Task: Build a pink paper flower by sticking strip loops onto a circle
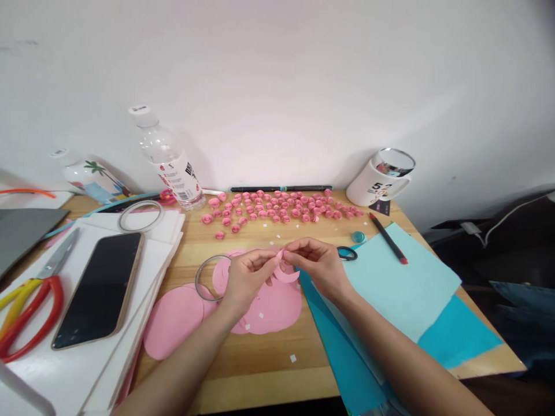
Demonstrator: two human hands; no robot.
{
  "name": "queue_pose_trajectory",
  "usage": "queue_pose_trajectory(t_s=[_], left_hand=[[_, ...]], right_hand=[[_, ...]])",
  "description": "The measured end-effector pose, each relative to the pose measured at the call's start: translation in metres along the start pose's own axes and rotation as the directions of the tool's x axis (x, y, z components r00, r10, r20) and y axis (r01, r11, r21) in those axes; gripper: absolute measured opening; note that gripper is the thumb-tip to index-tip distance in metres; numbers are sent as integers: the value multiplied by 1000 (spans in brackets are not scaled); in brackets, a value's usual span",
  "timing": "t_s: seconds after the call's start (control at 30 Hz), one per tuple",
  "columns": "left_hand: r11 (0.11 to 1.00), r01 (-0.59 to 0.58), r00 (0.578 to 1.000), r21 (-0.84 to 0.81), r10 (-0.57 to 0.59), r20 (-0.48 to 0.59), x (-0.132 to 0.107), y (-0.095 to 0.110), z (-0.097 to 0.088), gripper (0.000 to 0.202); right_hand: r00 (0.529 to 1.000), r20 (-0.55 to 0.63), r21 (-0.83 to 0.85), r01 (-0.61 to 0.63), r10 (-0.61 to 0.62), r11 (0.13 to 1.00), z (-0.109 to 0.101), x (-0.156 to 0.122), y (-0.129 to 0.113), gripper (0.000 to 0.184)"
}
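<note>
My left hand (250, 276) and my right hand (318, 263) meet over the middle of the desk. Between their fingertips they pinch a curled pink paper strip (288, 276), part of which hangs in a loop below the fingers. Flat pink paper circles (277, 306) lie under the hands, with more pink circles (176, 318) to the left. A ring of tape (197, 281) rests beside my left hand, partly on the pink paper. Behind the hands, many small rolled pink paper flowers (261, 207) are spread over the desk.
At left, scissors (54, 283) and a phone (102, 286) lie on stacked white sheets (89, 370); a bottle (171, 167) stands behind. A mug (373, 182) is at the back right. Blue paper (403, 283) bears a pen (389, 238). The wall (277, 98) closes off the back.
</note>
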State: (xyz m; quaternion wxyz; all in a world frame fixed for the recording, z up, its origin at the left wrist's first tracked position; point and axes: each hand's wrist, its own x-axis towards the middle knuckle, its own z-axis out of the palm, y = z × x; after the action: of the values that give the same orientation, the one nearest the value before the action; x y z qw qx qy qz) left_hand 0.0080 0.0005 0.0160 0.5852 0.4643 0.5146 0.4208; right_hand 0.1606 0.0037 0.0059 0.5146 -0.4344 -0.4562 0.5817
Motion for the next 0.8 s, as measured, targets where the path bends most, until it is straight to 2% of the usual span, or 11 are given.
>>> queue_pose_trajectory(t_s=[0.2, 0.43, 0.57, 0.8], left_hand=[[997, -1, 1000, 75, 1, 5, 0, -2, -1, 14], [994, 39, 999, 99, -40, 5, -2, 3, 1, 16], [996, 68, 998, 50, -68, 2, -2, 2, 2, 18], [988, 107, 994, -116, -107, 7, 0, -3, 2, 13]], right_hand=[[998, 54, 38, -33, 31, 999, -1, 0, 2, 17], [997, 76, -28, 32, -29, 999, -1, 1, 5, 20], [997, 56, -144, 61, -53, 988, -2, 0, 9, 21], [992, 61, -244, 125, -114, 962, 1, -3, 7, 18]])
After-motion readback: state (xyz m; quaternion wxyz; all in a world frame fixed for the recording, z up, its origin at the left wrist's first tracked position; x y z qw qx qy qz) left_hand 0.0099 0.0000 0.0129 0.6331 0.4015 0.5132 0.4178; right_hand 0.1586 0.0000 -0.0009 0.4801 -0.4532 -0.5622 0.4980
